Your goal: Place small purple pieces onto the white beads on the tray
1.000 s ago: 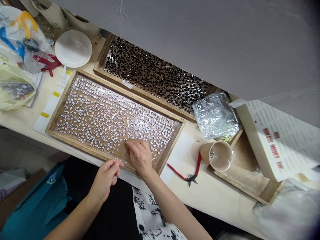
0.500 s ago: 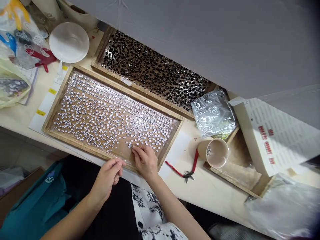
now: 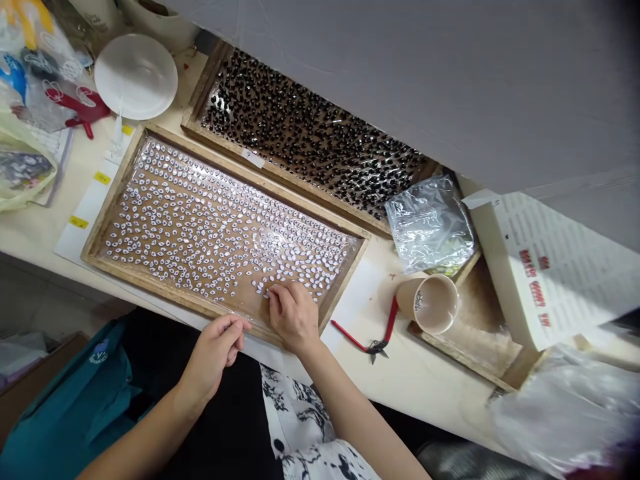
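In front of me lies a shallow wooden tray (image 3: 150,285) lined with clear film. Small white drop-shaped pieces with dark centres (image 3: 173,230) cover much of it, in neat rows along the far side and loosely scattered nearer. My right hand (image 3: 295,313) reaches over the near rim, its fingers bent and pinched down at the edge of the scattered white pieces; whatever is between the fingertips is too small to make out. At the tray's near edge, my left hand (image 3: 217,350) is closed in a pinch, with thumb and forefinger together. What it holds, if anything, cannot be seen.
Behind stands a second wooden tray (image 3: 310,127) of black beads. To the right are red-handled pliers (image 3: 375,347), a paper cup (image 3: 429,304), a clear plastic bag (image 3: 430,223) and a white box (image 3: 545,267). A white bowl (image 3: 136,77) sits at the back left.
My right hand has shifted very slightly right, its fingers still bent over the white pieces. My left hand stays pinched at the tray's edge. The whole view has moved a little.
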### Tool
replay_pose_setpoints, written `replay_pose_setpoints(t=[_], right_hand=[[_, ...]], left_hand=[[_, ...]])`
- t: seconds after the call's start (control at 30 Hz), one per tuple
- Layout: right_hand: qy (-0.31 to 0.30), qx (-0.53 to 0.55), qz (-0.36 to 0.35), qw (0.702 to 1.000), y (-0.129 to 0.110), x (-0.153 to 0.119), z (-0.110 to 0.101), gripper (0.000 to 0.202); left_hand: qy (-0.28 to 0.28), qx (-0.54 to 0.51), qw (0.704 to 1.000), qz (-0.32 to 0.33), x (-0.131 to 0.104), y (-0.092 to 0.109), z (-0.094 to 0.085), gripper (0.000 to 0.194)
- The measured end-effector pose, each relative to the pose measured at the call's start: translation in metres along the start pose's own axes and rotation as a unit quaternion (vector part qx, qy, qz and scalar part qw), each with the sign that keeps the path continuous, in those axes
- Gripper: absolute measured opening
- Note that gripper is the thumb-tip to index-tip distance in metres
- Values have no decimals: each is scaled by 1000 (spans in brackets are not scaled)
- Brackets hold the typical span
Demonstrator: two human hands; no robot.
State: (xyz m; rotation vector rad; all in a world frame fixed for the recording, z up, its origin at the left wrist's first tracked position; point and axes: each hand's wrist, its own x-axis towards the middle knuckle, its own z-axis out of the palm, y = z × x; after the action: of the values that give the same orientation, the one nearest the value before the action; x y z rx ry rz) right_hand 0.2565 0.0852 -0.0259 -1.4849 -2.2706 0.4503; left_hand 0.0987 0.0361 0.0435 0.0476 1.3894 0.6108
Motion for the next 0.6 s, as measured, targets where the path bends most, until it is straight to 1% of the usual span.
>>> replay_pose_setpoints(t=[0.2,0.33,0.5,0.6], right_hand=[[19,2,-14,1000,4,-1,1,12],[-1,-4,-17,1000,5,-1,0,14],[-9,-4,-16,1000,5,0,-1,15],[-30,1,-12,999,5,3,-3,16]], left_hand=[[-6,-2,1000,3,-1,-3,-2,24],[-3,0,1000,2,-1,-3,-1,25],[-6,4,1000,0,-1,-1,2,25],[-6,5,1000,3,-1,1,3,26]])
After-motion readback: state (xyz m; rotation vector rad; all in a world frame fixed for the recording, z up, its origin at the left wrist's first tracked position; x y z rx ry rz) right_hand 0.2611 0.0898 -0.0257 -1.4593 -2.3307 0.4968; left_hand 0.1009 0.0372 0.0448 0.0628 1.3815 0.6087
